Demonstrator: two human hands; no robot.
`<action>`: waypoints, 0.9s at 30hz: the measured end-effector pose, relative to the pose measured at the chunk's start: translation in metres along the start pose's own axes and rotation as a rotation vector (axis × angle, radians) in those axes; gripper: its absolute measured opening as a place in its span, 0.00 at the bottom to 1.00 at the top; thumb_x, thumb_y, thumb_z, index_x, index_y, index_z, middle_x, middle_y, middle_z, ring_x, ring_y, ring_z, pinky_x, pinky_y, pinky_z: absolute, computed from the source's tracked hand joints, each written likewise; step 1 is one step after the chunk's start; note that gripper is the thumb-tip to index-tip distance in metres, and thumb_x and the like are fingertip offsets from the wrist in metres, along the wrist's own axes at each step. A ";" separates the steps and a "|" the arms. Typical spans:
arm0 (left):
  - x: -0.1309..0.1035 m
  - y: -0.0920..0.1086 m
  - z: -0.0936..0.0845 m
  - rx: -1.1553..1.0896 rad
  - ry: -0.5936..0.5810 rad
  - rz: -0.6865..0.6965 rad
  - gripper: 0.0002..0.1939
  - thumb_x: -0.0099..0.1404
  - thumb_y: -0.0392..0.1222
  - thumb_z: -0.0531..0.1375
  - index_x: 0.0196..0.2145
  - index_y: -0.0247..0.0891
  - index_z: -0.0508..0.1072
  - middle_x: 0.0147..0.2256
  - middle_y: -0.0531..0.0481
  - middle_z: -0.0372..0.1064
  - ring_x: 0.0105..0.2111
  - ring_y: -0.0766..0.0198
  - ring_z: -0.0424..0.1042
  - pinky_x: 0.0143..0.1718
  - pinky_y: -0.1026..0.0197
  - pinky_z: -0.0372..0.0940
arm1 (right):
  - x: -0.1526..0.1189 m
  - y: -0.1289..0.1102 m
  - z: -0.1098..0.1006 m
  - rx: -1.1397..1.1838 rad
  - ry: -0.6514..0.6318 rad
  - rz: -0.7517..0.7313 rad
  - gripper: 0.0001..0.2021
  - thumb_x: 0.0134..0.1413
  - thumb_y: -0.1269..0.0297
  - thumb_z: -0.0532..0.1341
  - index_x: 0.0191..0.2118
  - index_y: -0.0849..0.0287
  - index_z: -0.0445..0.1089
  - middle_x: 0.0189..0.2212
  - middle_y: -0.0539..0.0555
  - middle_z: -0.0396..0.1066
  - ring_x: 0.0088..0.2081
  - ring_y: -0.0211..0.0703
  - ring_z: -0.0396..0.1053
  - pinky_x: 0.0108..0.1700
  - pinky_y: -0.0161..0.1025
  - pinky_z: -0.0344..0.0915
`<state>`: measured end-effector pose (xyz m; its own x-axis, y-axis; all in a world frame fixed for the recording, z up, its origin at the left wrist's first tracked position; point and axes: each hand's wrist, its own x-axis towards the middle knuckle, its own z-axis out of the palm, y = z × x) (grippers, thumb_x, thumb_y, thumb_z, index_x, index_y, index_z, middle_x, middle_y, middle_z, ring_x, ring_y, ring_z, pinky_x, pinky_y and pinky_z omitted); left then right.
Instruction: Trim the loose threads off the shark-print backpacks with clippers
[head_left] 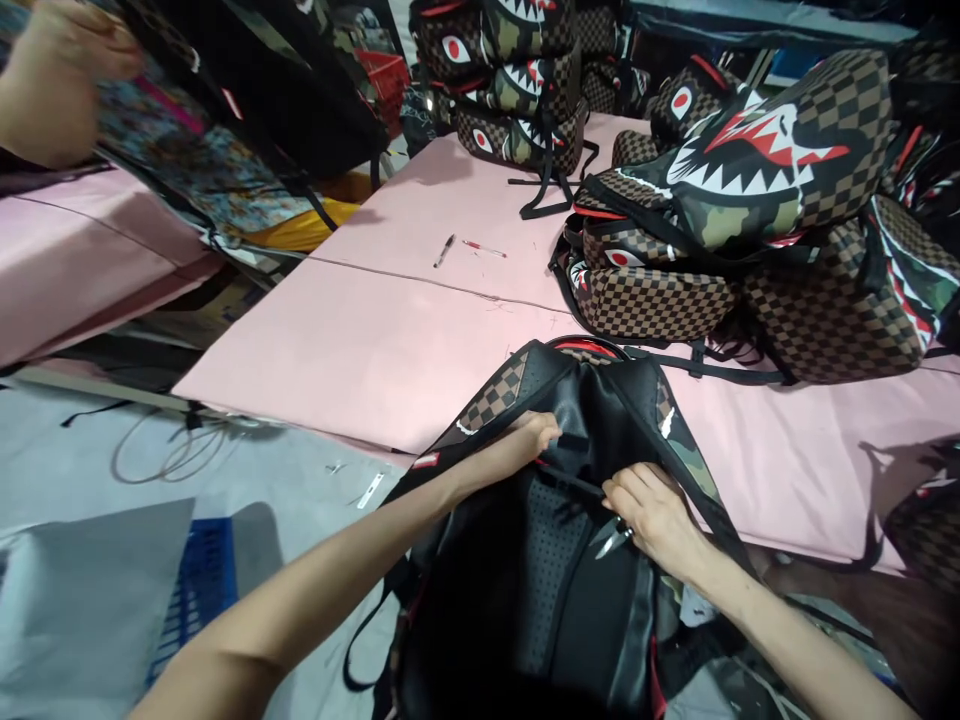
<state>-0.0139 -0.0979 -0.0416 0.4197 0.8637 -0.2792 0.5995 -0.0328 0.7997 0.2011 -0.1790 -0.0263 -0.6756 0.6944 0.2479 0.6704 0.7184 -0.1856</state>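
Observation:
A black backpack (517, 590) with checkered and camouflage shoulder straps leans against the table edge in front of me, its padded back facing up. My left hand (538, 436) is closed on the black material near the top of the back panel, between the straps. Lower and to the right, my right hand (646, 508) is closed around a small pair of thread snips (613, 538), whose blades point down and left. Its fingers also touch a black edge of the backpack. What lies under both sets of fingertips is hidden.
The pink table (360, 330) bears two pens (444, 250) and a heap of printed backpacks (780, 170) at the right, with another stack (517, 90) behind. At upper left, another person's hand (67, 80) is beside a dark bag (277, 70). A blue crate (195, 590) is at lower left.

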 end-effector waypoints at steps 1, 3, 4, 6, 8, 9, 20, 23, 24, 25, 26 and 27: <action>-0.002 -0.001 0.001 -0.040 -0.022 -0.015 0.12 0.58 0.42 0.49 0.22 0.36 0.65 0.20 0.54 0.61 0.22 0.69 0.60 0.26 0.66 0.55 | -0.001 -0.001 0.000 -0.016 0.001 -0.003 0.09 0.61 0.71 0.51 0.37 0.64 0.67 0.28 0.54 0.66 0.33 0.43 0.60 0.37 0.40 0.58; -0.005 0.000 -0.001 -0.122 -0.062 -0.017 0.13 0.59 0.42 0.49 0.23 0.35 0.67 0.20 0.53 0.63 0.22 0.69 0.62 0.25 0.67 0.56 | -0.002 -0.001 0.000 -0.043 0.004 -0.005 0.09 0.61 0.71 0.51 0.38 0.64 0.67 0.29 0.55 0.66 0.34 0.43 0.61 0.37 0.40 0.59; -0.007 0.000 -0.003 -0.141 -0.080 0.005 0.13 0.59 0.42 0.49 0.24 0.34 0.69 0.21 0.52 0.65 0.23 0.68 0.63 0.26 0.67 0.57 | -0.002 -0.002 0.000 -0.053 0.005 -0.004 0.09 0.61 0.71 0.50 0.39 0.64 0.68 0.29 0.55 0.67 0.34 0.43 0.61 0.37 0.40 0.59; -0.008 0.001 -0.008 -0.125 -0.125 0.049 0.15 0.60 0.45 0.50 0.26 0.34 0.71 0.23 0.52 0.68 0.25 0.68 0.66 0.28 0.68 0.58 | -0.003 -0.002 -0.001 -0.067 0.004 -0.005 0.10 0.61 0.72 0.50 0.39 0.65 0.68 0.29 0.55 0.67 0.34 0.44 0.61 0.38 0.40 0.60; -0.007 0.001 -0.013 -0.071 -0.187 0.065 0.15 0.58 0.48 0.52 0.29 0.35 0.74 0.24 0.52 0.70 0.26 0.68 0.67 0.30 0.68 0.58 | -0.002 -0.003 -0.001 -0.070 -0.010 -0.009 0.10 0.60 0.73 0.50 0.39 0.66 0.68 0.30 0.56 0.67 0.34 0.44 0.61 0.38 0.41 0.61; -0.006 0.001 -0.015 -0.042 -0.224 0.080 0.15 0.57 0.48 0.55 0.30 0.36 0.75 0.25 0.53 0.70 0.27 0.68 0.67 0.30 0.68 0.58 | -0.001 -0.003 -0.002 -0.070 -0.022 -0.010 0.10 0.60 0.73 0.50 0.39 0.66 0.68 0.30 0.56 0.67 0.34 0.45 0.62 0.38 0.41 0.61; -0.017 -0.006 -0.008 0.120 -0.070 -0.038 0.17 0.60 0.49 0.52 0.21 0.35 0.67 0.17 0.57 0.58 0.20 0.71 0.57 0.22 0.66 0.46 | 0.024 0.019 -0.015 0.226 0.030 0.282 0.16 0.56 0.76 0.49 0.48 0.58 0.65 0.40 0.56 0.69 0.41 0.42 0.68 0.42 0.39 0.65; -0.022 -0.004 -0.006 0.086 0.019 -0.146 0.16 0.62 0.48 0.50 0.22 0.35 0.63 0.17 0.56 0.59 0.18 0.71 0.56 0.21 0.66 0.45 | 0.044 0.025 -0.019 0.211 -0.015 0.417 0.15 0.56 0.73 0.53 0.48 0.58 0.65 0.41 0.55 0.71 0.40 0.42 0.70 0.41 0.38 0.65; -0.022 -0.002 -0.007 0.096 0.040 -0.161 0.16 0.62 0.48 0.50 0.21 0.36 0.62 0.17 0.56 0.59 0.18 0.71 0.56 0.21 0.65 0.45 | 0.050 0.025 -0.020 0.192 -0.069 0.421 0.14 0.55 0.72 0.54 0.47 0.58 0.66 0.41 0.54 0.71 0.39 0.43 0.71 0.41 0.37 0.65; -0.021 -0.001 -0.008 0.112 0.049 -0.165 0.16 0.62 0.47 0.50 0.21 0.36 0.62 0.17 0.56 0.59 0.18 0.71 0.56 0.21 0.65 0.45 | 0.054 0.023 -0.020 0.177 -0.130 0.403 0.12 0.56 0.71 0.54 0.46 0.57 0.67 0.40 0.53 0.72 0.38 0.42 0.71 0.39 0.36 0.65; -0.020 0.000 -0.009 0.119 0.044 -0.160 0.16 0.61 0.47 0.50 0.20 0.36 0.61 0.17 0.56 0.59 0.19 0.71 0.57 0.21 0.65 0.45 | 0.056 0.020 -0.020 0.164 -0.191 0.368 0.11 0.56 0.70 0.54 0.44 0.57 0.69 0.38 0.52 0.72 0.36 0.42 0.71 0.37 0.35 0.64; -0.020 0.000 -0.010 0.096 0.032 -0.147 0.16 0.61 0.47 0.50 0.20 0.36 0.60 0.17 0.56 0.58 0.19 0.70 0.57 0.21 0.65 0.46 | 0.056 0.016 -0.019 0.153 -0.240 0.320 0.10 0.56 0.70 0.54 0.41 0.57 0.70 0.35 0.51 0.72 0.34 0.40 0.71 0.34 0.34 0.63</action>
<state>-0.0290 -0.1108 -0.0304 0.3018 0.8780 -0.3715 0.7157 0.0488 0.6967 0.1801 -0.1298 0.0028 -0.5056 0.8599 -0.0704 0.8167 0.4508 -0.3604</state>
